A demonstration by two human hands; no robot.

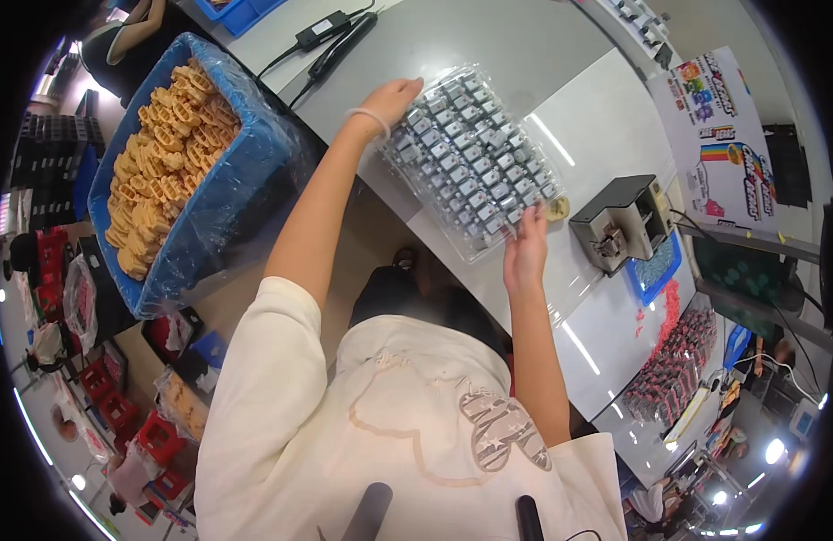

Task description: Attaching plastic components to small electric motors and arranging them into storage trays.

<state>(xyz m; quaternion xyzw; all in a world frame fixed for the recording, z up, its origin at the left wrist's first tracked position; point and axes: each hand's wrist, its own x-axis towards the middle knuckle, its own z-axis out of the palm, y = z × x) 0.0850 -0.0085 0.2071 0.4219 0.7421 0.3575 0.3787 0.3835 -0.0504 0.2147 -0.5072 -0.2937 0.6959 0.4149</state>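
Dark rods (pixel 367 512), clear tray (pixel 471 245) between left hand (pixel 395 99) and right hand (pixel 526 248), both gripping its ends

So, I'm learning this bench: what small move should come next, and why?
I'd probably ease the clear tray farther onto the table, level: the left grip and right grip are at its opposite ends, small parts fill it, and its near side lies close to the table's front edge.

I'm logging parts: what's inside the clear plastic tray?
The clear tray holds rows of small grey-and-white pieces. Their undersides and most of the tray's bottom are covered.
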